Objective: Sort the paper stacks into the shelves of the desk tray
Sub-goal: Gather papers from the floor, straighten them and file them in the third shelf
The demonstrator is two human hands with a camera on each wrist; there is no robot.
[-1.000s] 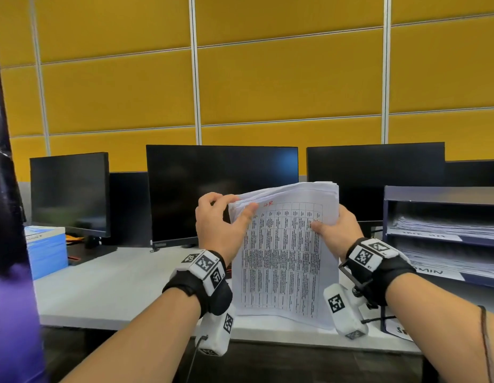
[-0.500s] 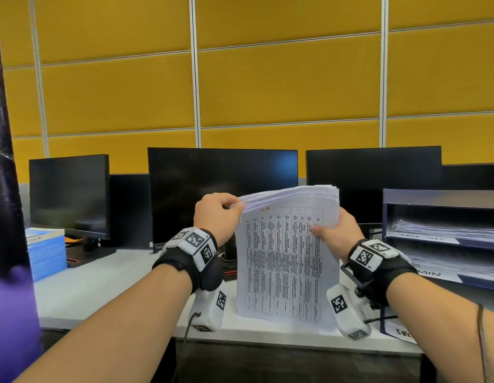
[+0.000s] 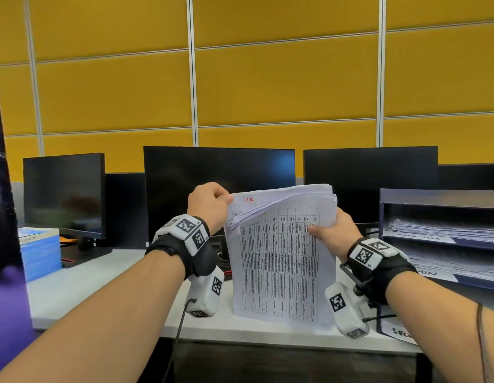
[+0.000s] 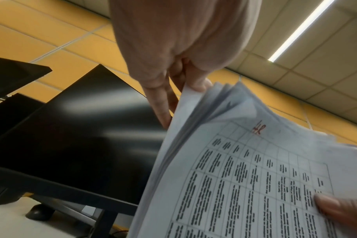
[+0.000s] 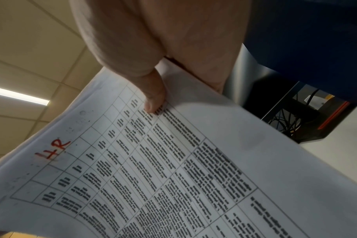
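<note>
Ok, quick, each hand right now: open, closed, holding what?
Left hand: closed, pinching the top left corner of the paper stack.
Right hand: closed on the stack's right edge, thumb on the front sheet.

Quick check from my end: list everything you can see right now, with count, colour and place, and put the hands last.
paper stack: one, white sheets with printed tables, red "HR" on top pages, held upright over the desk edge.
desk tray: one, dark blue, right side; shelves hold white papers.
monitors: three, black, dark screens, along the desk's back.
blue box: one, far left on the desk.
desk: one, white top.
wall panels: yellow, behind the monitors.
left hand: pinches the stack's top-left corner pages.
right hand: grips the stack's right edge, thumb on front.
</note>
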